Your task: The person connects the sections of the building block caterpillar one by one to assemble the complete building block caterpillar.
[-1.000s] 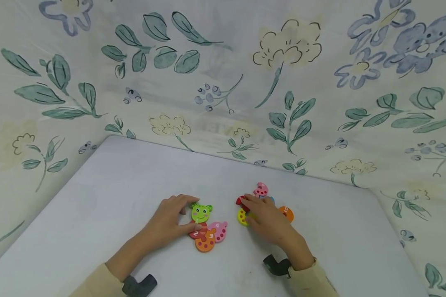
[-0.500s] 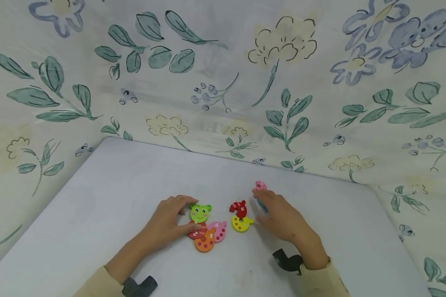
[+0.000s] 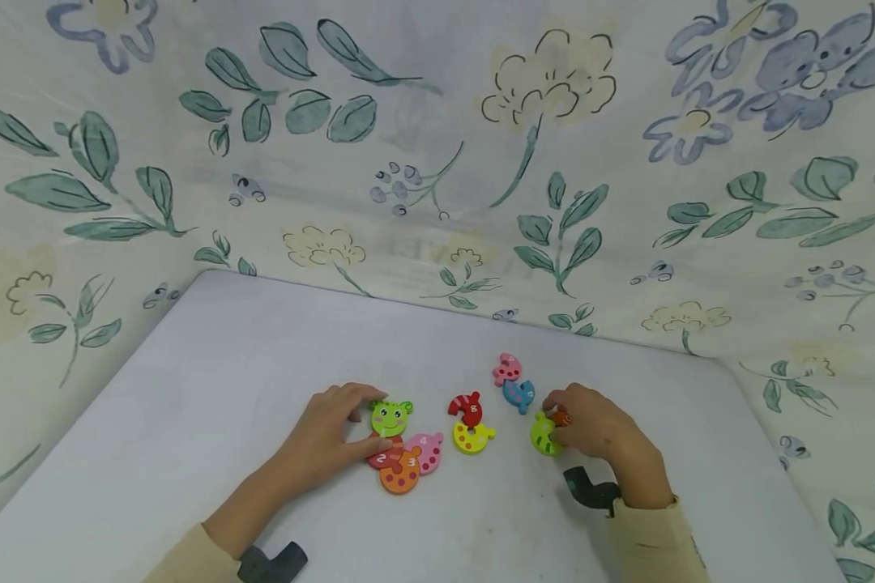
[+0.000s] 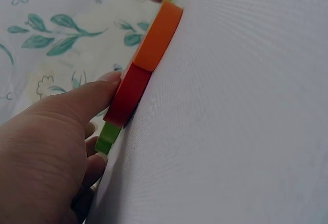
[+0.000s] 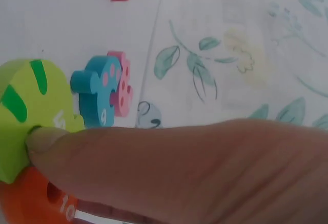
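My left hand [image 3: 328, 429] holds the head end of a wooden number caterpillar puzzle, thumb on the red 2 piece [image 3: 381, 459] and fingers around the green smiling head piece [image 3: 390, 419]. Joined on from there are the orange 3 piece [image 3: 399, 479] and the pink 4 piece [image 3: 427, 452]. To the right, my right hand [image 3: 603, 425] pinches the striped green 5 piece [image 3: 543, 435]. In the right wrist view, its thumb [image 5: 102, 157] presses the green piece's side. The orange 10 piece [image 5: 31, 198] sits right against it, mostly hidden by the hand in the head view.
Between the hands lie a red 8 piece [image 3: 468, 408] and a yellow piece [image 3: 471, 440], joined. Farther back a blue 9 piece [image 3: 518, 395] touches a pink spotted piece [image 3: 507, 368]. The white table [image 3: 262, 340] meets a flower-patterned cloth [image 3: 408, 259] behind.
My right hand has left the red and yellow pieces, passed over the blue and pink ones, and moved right to the green 5 piece, which it now pinches. My left hand stays in place.
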`<state>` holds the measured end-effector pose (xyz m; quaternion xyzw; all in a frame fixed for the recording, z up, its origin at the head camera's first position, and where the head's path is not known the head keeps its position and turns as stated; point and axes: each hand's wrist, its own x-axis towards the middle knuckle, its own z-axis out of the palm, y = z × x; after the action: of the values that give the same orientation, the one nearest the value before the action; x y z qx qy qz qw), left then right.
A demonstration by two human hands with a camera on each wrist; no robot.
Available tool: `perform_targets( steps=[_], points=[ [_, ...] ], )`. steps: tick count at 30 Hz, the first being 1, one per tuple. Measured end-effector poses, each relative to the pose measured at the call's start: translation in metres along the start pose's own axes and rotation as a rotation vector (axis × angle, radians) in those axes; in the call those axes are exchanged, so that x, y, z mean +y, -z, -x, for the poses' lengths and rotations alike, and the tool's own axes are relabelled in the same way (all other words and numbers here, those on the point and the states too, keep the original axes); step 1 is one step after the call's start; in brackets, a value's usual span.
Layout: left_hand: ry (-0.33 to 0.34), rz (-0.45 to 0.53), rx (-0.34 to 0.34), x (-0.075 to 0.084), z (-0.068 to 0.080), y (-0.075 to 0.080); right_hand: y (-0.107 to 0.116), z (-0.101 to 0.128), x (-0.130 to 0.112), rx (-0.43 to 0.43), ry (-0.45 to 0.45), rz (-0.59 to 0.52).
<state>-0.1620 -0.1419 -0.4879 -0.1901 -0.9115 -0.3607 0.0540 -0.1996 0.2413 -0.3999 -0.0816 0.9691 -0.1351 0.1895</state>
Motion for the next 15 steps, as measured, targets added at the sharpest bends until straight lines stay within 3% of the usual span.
perform_targets(
  steps=[10,15],
  points=[
    [-0.001,0.027,-0.006,-0.001,-0.001,0.0,-0.014,0.002,-0.028,0.044,0.067,0.188],
    [0.0,0.025,-0.006,-0.001,0.0,0.0,-0.02,0.006,-0.043,-0.004,0.05,0.129]
  ],
)
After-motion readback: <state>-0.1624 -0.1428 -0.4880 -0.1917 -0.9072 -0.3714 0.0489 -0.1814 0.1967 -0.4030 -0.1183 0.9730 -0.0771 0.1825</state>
